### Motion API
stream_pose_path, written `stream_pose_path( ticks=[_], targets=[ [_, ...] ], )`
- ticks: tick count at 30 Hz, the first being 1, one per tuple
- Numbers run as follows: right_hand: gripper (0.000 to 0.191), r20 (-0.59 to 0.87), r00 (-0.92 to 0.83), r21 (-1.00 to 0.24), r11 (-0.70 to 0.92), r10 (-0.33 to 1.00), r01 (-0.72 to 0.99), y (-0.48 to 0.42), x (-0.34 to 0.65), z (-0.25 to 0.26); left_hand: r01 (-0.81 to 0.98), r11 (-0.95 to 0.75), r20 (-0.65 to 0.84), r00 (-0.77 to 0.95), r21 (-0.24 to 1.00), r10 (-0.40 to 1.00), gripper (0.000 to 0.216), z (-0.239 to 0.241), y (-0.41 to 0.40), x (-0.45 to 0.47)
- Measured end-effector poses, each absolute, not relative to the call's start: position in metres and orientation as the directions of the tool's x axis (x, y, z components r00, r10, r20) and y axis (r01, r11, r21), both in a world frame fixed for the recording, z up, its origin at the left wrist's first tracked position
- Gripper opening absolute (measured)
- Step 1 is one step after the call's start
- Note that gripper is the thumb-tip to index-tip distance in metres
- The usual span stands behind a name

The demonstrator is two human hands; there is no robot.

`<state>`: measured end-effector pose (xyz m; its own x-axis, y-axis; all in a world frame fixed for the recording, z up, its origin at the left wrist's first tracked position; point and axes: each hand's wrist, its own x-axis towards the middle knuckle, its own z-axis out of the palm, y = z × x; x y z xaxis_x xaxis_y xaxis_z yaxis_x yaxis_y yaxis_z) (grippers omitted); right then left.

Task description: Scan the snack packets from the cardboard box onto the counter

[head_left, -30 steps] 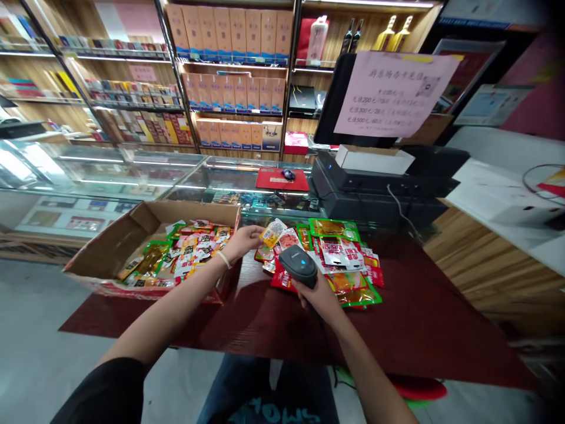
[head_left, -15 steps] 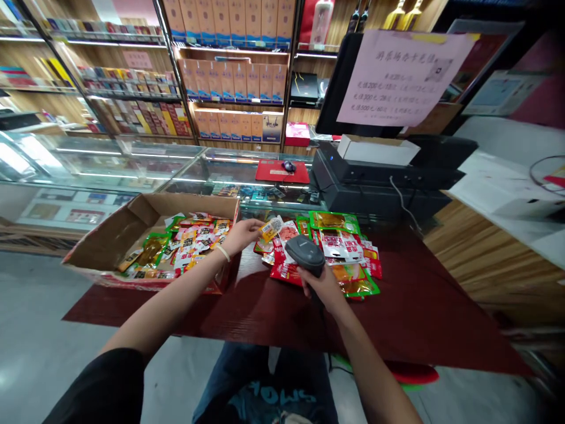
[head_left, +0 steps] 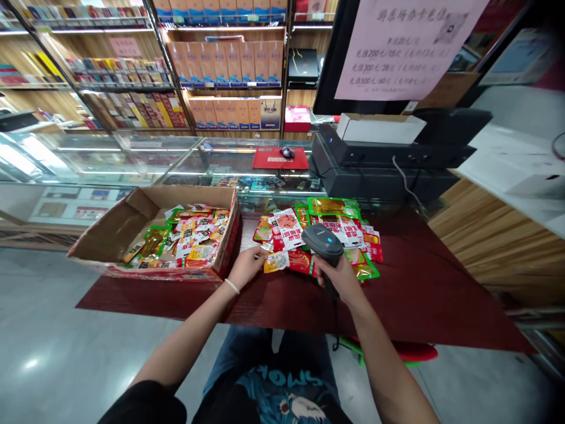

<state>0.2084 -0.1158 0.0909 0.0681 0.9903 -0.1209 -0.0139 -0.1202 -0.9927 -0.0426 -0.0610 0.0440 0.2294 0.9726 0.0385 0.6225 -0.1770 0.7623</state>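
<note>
My left hand (head_left: 247, 268) pinches a small yellow snack packet (head_left: 276, 262) and holds it low over the dark red table (head_left: 406, 300), just right of the cardboard box (head_left: 132, 221). My right hand (head_left: 339, 280) grips a dark handheld barcode scanner (head_left: 322, 241), its head pointing down toward the packet. Behind the scanner lies a pile of red and green snack packets (head_left: 335, 227). The box holds several more packets (head_left: 189, 235).
A black till with a white box on it (head_left: 379, 159) stands behind the pile, under a screen with a pink paper notice (head_left: 406, 47). Glass display counters (head_left: 132, 159), a red mouse mat with a mouse (head_left: 278, 158) and stocked shelves (head_left: 220, 65) lie beyond. A red stool (head_left: 410, 352) sits below the table.
My left hand has brought the yellow packet down and toward me, from beside the box's far corner to the table's near side. The scanner hand shifted slightly right.
</note>
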Motion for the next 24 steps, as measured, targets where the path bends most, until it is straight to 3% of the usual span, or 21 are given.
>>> stream_pose_path(
  ticks=[6, 11, 18, 24],
  targets=[
    [0.04, -0.116, 0.031, -0.993, -0.116, 0.993, 0.014, -0.111, 0.201, 0.091, 0.702, -0.272, 0.16, 0.223, 0.658, 0.962, 0.019, 0.016, -0.057, -0.053],
    [0.041, -0.123, 0.041, -0.992, -0.123, 0.992, 0.009, -0.109, 0.194, 0.091, 0.643, -0.33, 0.249, 0.217, 0.691, 0.944, 0.018, 0.021, -0.059, -0.05],
    [0.042, -0.113, 0.018, -0.993, -0.113, 0.993, 0.024, -0.099, 0.175, 0.11, 0.523, -0.493, 0.405, 0.282, 0.695, 0.87, 0.017, 0.099, -0.082, -0.048],
    [0.041, -0.06, -0.151, -0.992, -0.041, 0.987, 0.123, -0.082, 0.137, 0.126, 0.629, -0.558, 0.567, 0.217, 0.541, 0.795, 0.017, 0.151, -0.086, -0.097]
  ],
)
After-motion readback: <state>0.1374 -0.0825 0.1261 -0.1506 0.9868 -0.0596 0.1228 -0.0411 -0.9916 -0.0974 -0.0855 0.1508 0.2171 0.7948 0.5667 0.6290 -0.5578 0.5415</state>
